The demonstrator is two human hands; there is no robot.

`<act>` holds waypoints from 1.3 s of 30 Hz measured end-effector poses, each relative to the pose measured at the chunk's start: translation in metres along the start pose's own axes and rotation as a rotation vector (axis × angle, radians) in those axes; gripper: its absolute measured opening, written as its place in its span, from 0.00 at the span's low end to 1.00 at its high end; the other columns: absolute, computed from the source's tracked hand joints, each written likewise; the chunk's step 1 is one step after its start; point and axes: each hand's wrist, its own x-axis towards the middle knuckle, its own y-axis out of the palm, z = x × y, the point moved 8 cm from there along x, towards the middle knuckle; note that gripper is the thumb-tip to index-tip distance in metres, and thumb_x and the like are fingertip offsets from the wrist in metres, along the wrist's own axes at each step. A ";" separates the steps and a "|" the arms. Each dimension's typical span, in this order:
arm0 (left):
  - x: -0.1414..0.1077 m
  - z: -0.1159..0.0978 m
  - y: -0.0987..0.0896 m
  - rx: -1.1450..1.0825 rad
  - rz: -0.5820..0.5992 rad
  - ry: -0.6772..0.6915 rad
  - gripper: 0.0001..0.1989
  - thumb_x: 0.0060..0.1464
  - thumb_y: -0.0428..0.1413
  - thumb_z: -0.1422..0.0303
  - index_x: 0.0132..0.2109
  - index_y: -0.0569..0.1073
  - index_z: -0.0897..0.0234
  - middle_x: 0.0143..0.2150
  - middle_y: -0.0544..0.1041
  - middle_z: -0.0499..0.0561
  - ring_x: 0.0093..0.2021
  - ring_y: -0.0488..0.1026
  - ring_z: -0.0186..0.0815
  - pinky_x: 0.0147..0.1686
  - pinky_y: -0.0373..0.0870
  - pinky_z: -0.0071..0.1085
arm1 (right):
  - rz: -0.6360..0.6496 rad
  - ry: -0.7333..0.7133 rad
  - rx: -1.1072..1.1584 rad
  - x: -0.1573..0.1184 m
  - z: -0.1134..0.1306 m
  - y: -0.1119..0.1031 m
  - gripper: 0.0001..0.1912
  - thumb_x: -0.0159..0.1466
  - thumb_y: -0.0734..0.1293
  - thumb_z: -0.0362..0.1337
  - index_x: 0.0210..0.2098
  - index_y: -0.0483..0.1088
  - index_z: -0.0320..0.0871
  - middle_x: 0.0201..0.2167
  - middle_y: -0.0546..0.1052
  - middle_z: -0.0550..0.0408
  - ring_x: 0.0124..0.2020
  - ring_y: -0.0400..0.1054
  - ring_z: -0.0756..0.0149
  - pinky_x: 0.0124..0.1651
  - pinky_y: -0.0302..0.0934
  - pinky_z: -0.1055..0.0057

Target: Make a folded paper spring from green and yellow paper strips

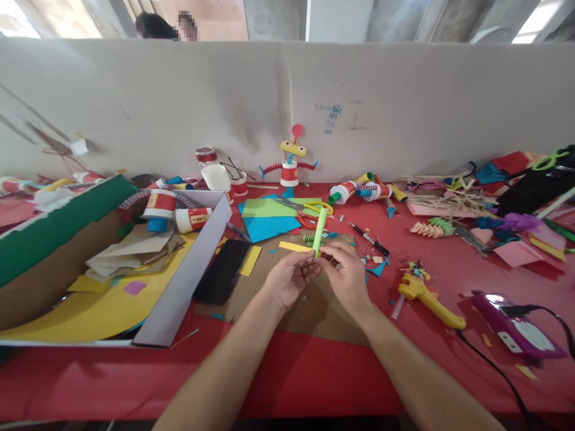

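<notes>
Your left hand (290, 280) and right hand (347, 274) both pinch the near end of the green strip (320, 230), over the cardboard (314, 318). Long axis runs away from you, leaning slightly right; neither hand clearly nearer.

I hold a paper strip (320, 230), matt and smooth; clock positions are read from it. At 6 o'clock: brown cardboard (321, 314), matt. At 8: phone (221, 270), glossy. At 4: glue gun (430, 301), smooth yellow plastic. At 12: partition (188, 102), matt, smudged. Tabletop (323, 374): red, smooth, faintly shiny.
</notes>
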 end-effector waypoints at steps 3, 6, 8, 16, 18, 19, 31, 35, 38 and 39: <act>-0.001 0.000 0.002 0.025 0.006 -0.014 0.02 0.47 0.57 0.76 0.31 0.74 0.72 0.25 0.76 0.52 0.25 0.73 0.28 0.32 0.72 0.24 | -0.016 -0.059 -0.017 0.000 0.005 -0.003 0.06 0.60 0.64 0.37 0.37 0.72 0.48 0.36 0.72 0.53 0.39 0.66 0.63 0.44 0.62 0.64; 0.000 -0.002 0.002 0.040 0.001 0.026 0.02 0.46 0.58 0.77 0.31 0.74 0.72 0.26 0.77 0.53 0.27 0.74 0.28 0.32 0.72 0.23 | -0.029 -0.073 -0.025 -0.001 0.005 -0.003 0.07 0.61 0.63 0.37 0.38 0.72 0.48 0.36 0.72 0.53 0.40 0.66 0.62 0.44 0.62 0.63; 0.001 -0.004 0.002 0.039 -0.006 0.074 0.03 0.45 0.59 0.78 0.31 0.75 0.73 0.27 0.77 0.53 0.27 0.74 0.28 0.33 0.71 0.22 | -0.026 -0.061 -0.027 -0.001 0.003 -0.002 0.08 0.61 0.63 0.38 0.38 0.72 0.49 0.36 0.72 0.54 0.40 0.66 0.63 0.44 0.62 0.64; -0.003 -0.010 0.001 0.070 -0.062 0.226 0.03 0.41 0.62 0.77 0.28 0.76 0.73 0.25 0.77 0.53 0.27 0.73 0.28 0.33 0.70 0.23 | -0.050 0.012 0.024 -0.004 -0.004 0.000 0.09 0.62 0.62 0.38 0.39 0.73 0.50 0.36 0.73 0.54 0.38 0.67 0.64 0.43 0.63 0.64; -0.004 -0.009 0.001 0.068 -0.068 0.217 0.03 0.41 0.61 0.77 0.28 0.76 0.73 0.25 0.77 0.53 0.27 0.73 0.28 0.32 0.70 0.23 | -0.063 0.010 0.026 -0.005 -0.004 -0.001 0.09 0.62 0.62 0.38 0.39 0.73 0.49 0.36 0.73 0.54 0.38 0.68 0.64 0.43 0.63 0.64; -0.004 -0.009 0.001 0.064 -0.072 0.210 0.02 0.41 0.61 0.77 0.28 0.76 0.73 0.25 0.77 0.53 0.27 0.73 0.28 0.32 0.70 0.23 | -0.065 0.013 0.025 -0.005 -0.004 -0.001 0.09 0.62 0.62 0.38 0.39 0.73 0.49 0.36 0.73 0.54 0.38 0.68 0.64 0.43 0.63 0.63; -0.010 -0.018 0.003 0.102 -0.056 0.286 0.06 0.39 0.63 0.75 0.29 0.76 0.73 0.26 0.77 0.54 0.27 0.73 0.29 0.34 0.70 0.25 | -0.032 0.018 0.044 -0.007 -0.001 0.001 0.11 0.61 0.63 0.39 0.42 0.73 0.49 0.38 0.73 0.54 0.41 0.67 0.63 0.45 0.62 0.64; -0.012 -0.018 0.006 0.140 -0.040 0.271 0.08 0.36 0.64 0.74 0.29 0.77 0.72 0.25 0.77 0.53 0.27 0.73 0.30 0.32 0.69 0.25 | -0.040 0.022 0.032 -0.006 -0.004 0.000 0.10 0.62 0.62 0.39 0.41 0.73 0.50 0.37 0.74 0.53 0.40 0.67 0.62 0.43 0.62 0.63; -0.012 -0.019 0.006 0.144 -0.043 0.288 0.10 0.35 0.65 0.73 0.29 0.77 0.72 0.26 0.78 0.53 0.27 0.73 0.30 0.32 0.68 0.26 | -0.044 0.049 0.048 -0.006 -0.007 0.000 0.11 0.61 0.62 0.40 0.40 0.74 0.49 0.37 0.74 0.53 0.40 0.67 0.62 0.44 0.62 0.63; -0.011 -0.019 0.005 0.143 -0.046 0.297 0.10 0.35 0.65 0.73 0.29 0.77 0.72 0.27 0.78 0.54 0.27 0.73 0.30 0.33 0.68 0.26 | -0.041 0.068 0.068 -0.006 -0.008 0.001 0.11 0.61 0.63 0.40 0.40 0.74 0.49 0.37 0.73 0.53 0.40 0.67 0.63 0.44 0.62 0.63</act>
